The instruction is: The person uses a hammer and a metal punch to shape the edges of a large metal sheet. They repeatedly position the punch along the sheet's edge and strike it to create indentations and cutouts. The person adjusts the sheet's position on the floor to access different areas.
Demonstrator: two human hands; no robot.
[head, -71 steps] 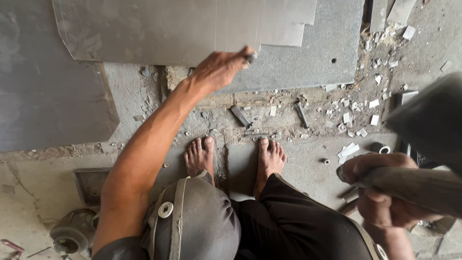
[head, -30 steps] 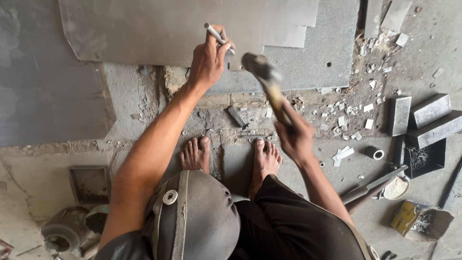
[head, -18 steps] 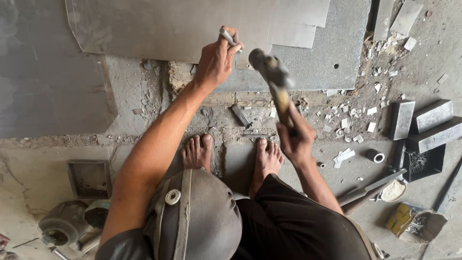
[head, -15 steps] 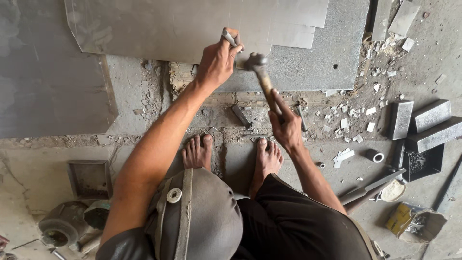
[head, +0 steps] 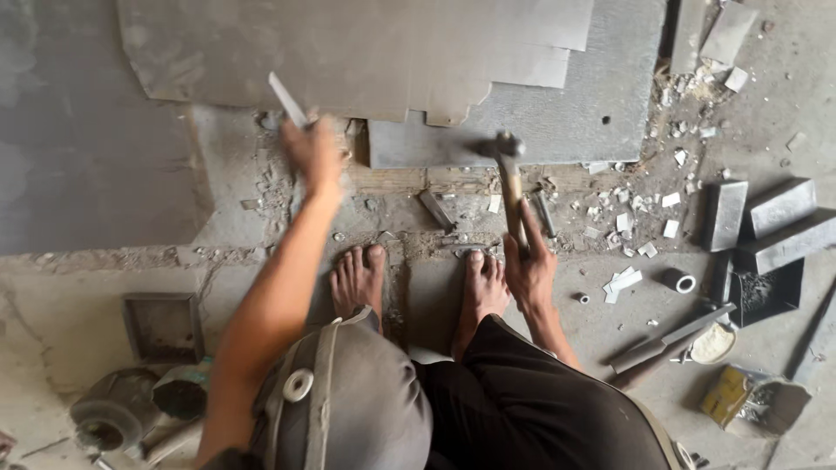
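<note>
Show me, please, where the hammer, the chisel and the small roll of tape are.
hammer [head: 512, 187], head view, on its wooden handle.
chisel [head: 286, 99], head view, on the flat metal shaft.
roll of tape [head: 677, 280], head view, on its rim.

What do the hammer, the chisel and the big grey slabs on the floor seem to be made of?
Hammer: dark, dull metal head on a brown handle that looks wooden, held in the right hand.
Chisel: a thin, pale grey bar, probably steel, in the left hand.
Slabs: matt grey, with chipped edges, likely stone or tile.
</note>
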